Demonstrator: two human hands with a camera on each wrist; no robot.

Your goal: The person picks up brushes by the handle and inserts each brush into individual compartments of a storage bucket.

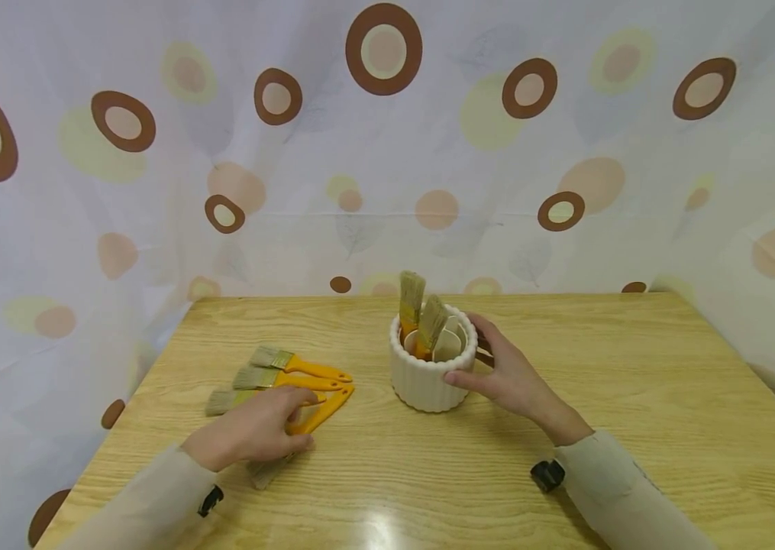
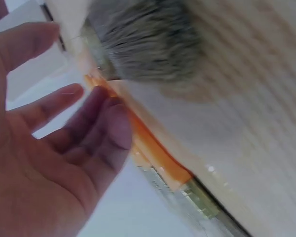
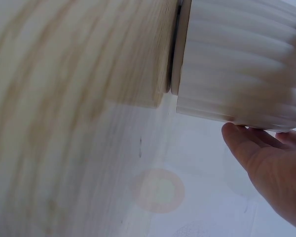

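Note:
My left hand (image 1: 256, 428) hovers low over several flat paintbrushes with orange handles on the left of the table. Its thumb and fingers are apart and loosely bent. In the left wrist view, a brush's grey bristles (image 2: 148, 42) lie beyond the fingertips, and an orange handle (image 2: 155, 153) runs right beside them. My right hand (image 1: 511, 378) holds the side of a white ribbed pot (image 1: 428, 386), thumb at the front and fingers round the right side. Inside the pot, two paintbrushes (image 1: 411, 294) stand bristles up among inner dividers.
The light wood table (image 1: 566, 473) reaches back to a patterned cloth (image 1: 387, 153) hung behind it and along both sides. The fan of brushes (image 1: 314, 369) lies left of the pot, handles pointing toward it.

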